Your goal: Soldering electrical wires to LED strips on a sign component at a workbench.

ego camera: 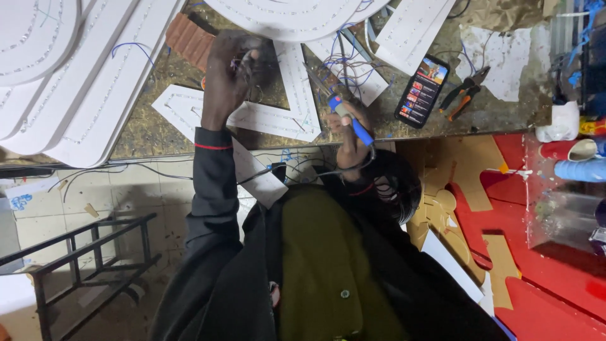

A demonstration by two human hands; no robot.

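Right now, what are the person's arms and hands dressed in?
Both hands are bare: left hand, right hand. The left sleeve is dark, long, with a thin red band at the cuff. The right sleeve is dark too, mostly hidden.

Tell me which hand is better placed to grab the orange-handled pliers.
Right, probably. The right hand is on the same side as the pliers, which lie beyond the phone, though it holds a soldering iron. The left hand is farther off, gripping wires.
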